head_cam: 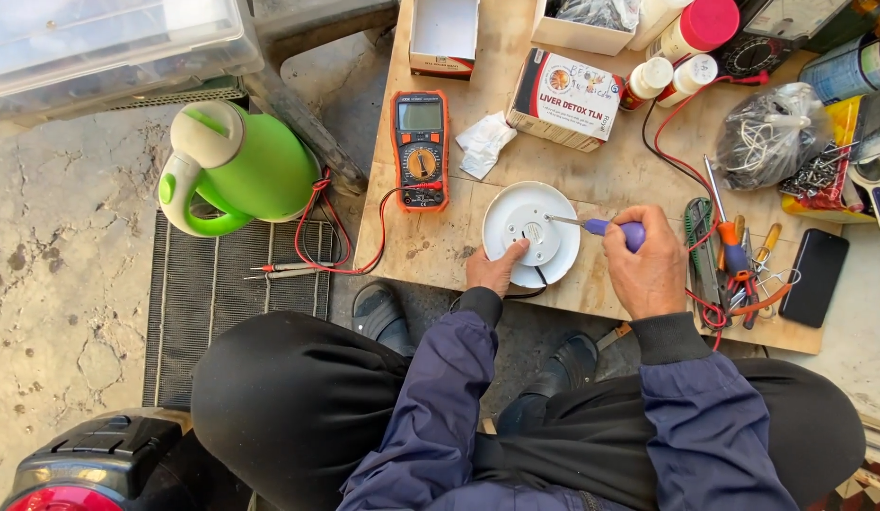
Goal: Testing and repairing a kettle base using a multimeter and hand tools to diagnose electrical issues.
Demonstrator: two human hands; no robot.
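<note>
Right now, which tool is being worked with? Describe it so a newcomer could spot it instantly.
Start at the low wooden table and find the round white base near its front edge, steadied by the left hand. The screwdriver lies across it, tip at the centre, in the right hand. Its purple handle sets it apart from the orange-handled tools beside it.

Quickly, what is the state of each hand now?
Left hand: fingers pressed on the rim of the white round base, steadying it.
Right hand: closed around the purple-handled screwdriver, tip at the base's centre.
</note>
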